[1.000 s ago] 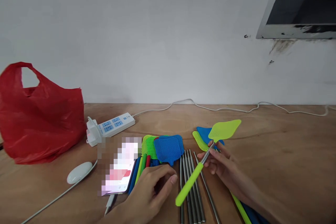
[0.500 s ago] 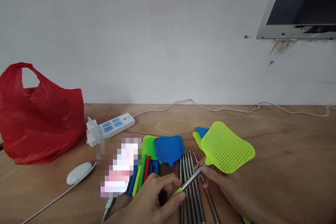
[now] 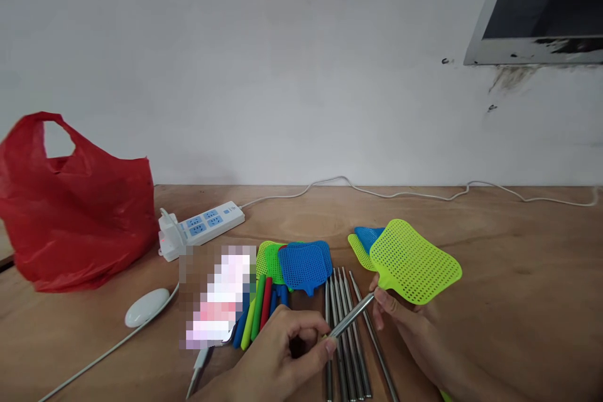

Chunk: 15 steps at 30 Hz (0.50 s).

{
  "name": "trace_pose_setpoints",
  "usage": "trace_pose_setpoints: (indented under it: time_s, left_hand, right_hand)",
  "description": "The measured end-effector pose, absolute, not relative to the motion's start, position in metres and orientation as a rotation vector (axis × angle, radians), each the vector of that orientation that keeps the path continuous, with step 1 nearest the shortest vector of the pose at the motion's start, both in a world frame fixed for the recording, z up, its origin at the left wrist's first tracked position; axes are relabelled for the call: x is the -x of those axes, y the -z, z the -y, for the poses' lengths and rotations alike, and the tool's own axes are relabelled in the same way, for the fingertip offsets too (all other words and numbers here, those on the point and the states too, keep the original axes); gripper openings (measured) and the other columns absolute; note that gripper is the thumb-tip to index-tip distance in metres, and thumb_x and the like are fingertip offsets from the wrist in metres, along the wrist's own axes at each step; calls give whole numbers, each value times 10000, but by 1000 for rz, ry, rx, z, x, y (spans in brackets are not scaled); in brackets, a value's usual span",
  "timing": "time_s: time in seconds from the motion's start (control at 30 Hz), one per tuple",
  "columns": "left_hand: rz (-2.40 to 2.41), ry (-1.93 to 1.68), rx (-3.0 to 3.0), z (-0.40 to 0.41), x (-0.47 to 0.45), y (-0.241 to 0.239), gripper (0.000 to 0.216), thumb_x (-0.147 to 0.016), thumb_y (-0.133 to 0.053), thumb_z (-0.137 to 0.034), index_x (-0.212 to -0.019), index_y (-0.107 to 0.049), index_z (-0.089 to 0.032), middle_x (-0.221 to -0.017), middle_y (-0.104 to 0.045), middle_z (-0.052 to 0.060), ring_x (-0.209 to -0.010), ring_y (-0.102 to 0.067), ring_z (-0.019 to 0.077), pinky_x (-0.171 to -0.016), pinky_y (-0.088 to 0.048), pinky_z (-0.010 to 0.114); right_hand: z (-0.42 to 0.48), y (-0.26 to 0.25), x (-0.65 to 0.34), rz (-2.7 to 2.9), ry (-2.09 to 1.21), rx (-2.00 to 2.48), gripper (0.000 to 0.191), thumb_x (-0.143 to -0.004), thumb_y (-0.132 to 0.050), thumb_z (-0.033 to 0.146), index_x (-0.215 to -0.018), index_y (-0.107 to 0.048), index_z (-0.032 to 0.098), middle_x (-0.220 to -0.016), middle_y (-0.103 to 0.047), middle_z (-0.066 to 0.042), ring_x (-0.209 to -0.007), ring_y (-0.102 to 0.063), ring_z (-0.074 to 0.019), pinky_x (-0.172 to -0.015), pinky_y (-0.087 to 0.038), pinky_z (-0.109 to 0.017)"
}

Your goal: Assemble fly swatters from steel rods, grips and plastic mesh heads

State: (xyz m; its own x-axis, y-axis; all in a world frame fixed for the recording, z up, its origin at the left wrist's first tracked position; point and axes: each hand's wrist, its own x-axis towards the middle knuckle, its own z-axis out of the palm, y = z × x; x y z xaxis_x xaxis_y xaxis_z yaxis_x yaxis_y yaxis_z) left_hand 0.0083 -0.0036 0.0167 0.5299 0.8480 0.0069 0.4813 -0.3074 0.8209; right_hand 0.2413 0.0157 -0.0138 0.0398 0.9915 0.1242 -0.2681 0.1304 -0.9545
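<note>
A yellow-green fly swatter [image 3: 417, 262] with a perforated head and a metal rod is held at a slant between both hands. My left hand [image 3: 287, 352] pinches the lower end of its rod, where the handle is mostly hidden by the fingers. Just under the head, my right hand [image 3: 400, 314] has its thumb and fingers closed on the neck. Below the swatter lie several bare metal rods [image 3: 346, 352] side by side. Left of them are loose coloured handles [image 3: 258, 308] in blue, yellow, green and red, with detached blue swatter heads [image 3: 305, 267] and green ones behind.
More swatter heads [image 3: 362, 252] lie behind the held one. A lit phone [image 3: 223, 301], blurred out, a white oval device [image 3: 147, 308], a power strip [image 3: 214, 224] and a red plastic bag [image 3: 80, 220] stand to the left. A white cable [image 3: 400, 195] runs along the wall.
The left fingers now cover nearly all of the yellow-green handle that showed before. The swatter stays in both hands, its head nearly unmoved; the whole view has shifted slightly.
</note>
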Motion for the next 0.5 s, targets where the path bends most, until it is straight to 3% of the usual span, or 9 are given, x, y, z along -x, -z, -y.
trace_pose_setpoints:
  time_s: [0.27,0.4,0.5]
  left_hand:
    - [-1049,-530,-1909,1,-5,-17,434,-956,-458,-531,-705,-526,-184,-581,-332,-58,-560,-332,114,-518,-258,235]
    - [-1079,-526,-1931,3,-6,-15,443,-966,-451,-535,-720,-557,-182,-592,-339,-55,-573,-335,117,-536,-262,239]
    - [-1108,-517,-1959,3,-6,-13,424,-958,-484,-522,-737,-601,-179,-616,-382,-43,-622,-379,128,-578,-288,240]
  right_hand:
    - [-40,-6,-262,798,-1135,868,271,-630,-908,390,-709,-732,200,-639,-481,21,-564,-436,-107,-460,-438,-224]
    - [-31,-2,-256,838,-1178,923,296,-614,-912,414,-703,-738,193,-621,-518,17,-541,-461,-105,-456,-440,-227]
    - [-19,7,-247,1000,-1337,966,267,-687,-870,429,-770,-748,205,-603,-571,12,-526,-517,-120,-476,-460,-246]
